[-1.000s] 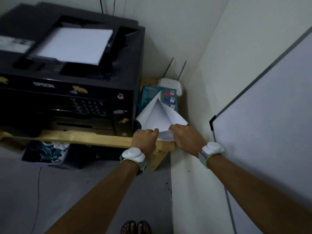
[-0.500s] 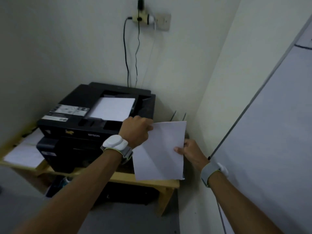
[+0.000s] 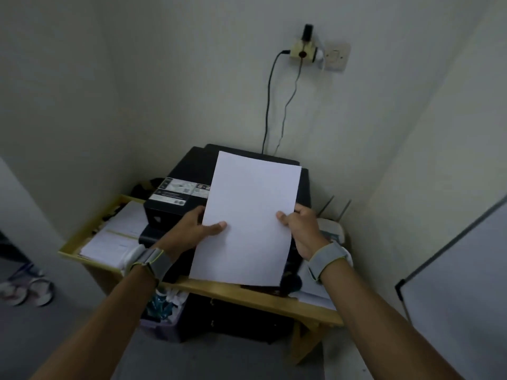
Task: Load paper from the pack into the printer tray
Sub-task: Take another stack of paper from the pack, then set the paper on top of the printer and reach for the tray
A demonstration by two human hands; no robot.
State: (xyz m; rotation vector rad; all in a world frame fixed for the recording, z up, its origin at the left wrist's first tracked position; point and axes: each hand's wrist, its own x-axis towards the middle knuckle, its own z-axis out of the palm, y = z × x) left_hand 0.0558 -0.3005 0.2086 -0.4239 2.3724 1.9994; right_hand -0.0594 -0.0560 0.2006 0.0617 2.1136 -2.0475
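At the left edge of the wooden table [image 3: 90, 266] lie loose papers [image 3: 115, 237], beside the black printer [image 3: 186, 187] standing toward the table's back. The left hand [image 3: 192, 229] pinches the left edge of the white sheets [image 3: 247, 218], thumb on top, holding them in the air above the printer. The right hand [image 3: 301, 229] grips their right edge, in front of a white router [image 3: 332, 229] at the table's right end.

The room was dim and evenly lit, without glare or hard shadows. The white sheet of paper [image 3: 248, 220] was the brightest area. Wide-angle distortion bent the walls at the edges, and detail was soft.
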